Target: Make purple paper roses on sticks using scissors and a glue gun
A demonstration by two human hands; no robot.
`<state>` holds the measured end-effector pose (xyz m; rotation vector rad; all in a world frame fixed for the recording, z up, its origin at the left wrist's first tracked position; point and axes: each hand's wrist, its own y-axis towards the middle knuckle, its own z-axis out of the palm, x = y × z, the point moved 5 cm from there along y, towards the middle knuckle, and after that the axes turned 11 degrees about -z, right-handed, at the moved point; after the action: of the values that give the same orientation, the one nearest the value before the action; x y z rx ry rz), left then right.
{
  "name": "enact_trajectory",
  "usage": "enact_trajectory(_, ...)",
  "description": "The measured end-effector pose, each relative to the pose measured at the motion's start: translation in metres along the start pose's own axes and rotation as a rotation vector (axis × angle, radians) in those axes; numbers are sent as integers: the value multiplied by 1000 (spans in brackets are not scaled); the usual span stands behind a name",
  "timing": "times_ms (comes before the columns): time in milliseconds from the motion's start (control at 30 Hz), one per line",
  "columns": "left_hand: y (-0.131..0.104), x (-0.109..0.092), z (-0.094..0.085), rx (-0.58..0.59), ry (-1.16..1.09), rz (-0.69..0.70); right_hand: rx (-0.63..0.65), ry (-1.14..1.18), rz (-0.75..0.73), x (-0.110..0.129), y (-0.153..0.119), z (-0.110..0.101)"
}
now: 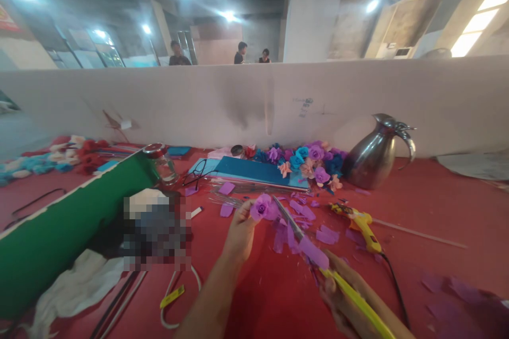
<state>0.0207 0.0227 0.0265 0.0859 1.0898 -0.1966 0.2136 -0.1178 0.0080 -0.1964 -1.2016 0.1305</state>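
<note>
While a purple paper flower (263, 207) was held pinched in the left hand (240, 229) below the view's centre, yellow-handled scissors (342, 284) were gripped in the right hand (333, 299) at the flower's five o'clock. At its three o'clock, a yellow glue gun (363, 226) was seen lying.

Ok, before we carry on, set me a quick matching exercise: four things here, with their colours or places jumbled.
1. glue gun
2. jug
3. jar
4. flower in the left hand

A. purple
B. silver, standing right of the flower pile
C. see-through
D. yellow, lying on the table

Pairs: 1-D; 2-B; 3-C; 4-A.
</note>
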Motion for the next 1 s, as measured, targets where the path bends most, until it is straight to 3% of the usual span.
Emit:
enact_trajectory(233,0,-3,-1,-36,4,2,-47,-493,-271,28,18,-5)
enact_trajectory(467,0,-7,-1,-34,68,48,-64,-1480,-354,20,42,-3)
enact_trajectory(600,0,-7,-2,-74,116,83,-48,-1722,-331,15,55,-4)
enact_trajectory(700,-1,-6,-1,-111,126,89,-57,-1830,-354,28,59,-1)
enact_trajectory(767,-2,-4,1,-136,114,84,-84,-1857,-406,43,60,5)
enact_trajectory(833,-3,0,3,-157,80,68,-110,-1736,-483,57,64,16)
enact_trajectory(1000,-7,12,16,-113,-159,-95,-63,-958,-689,56,81,51)
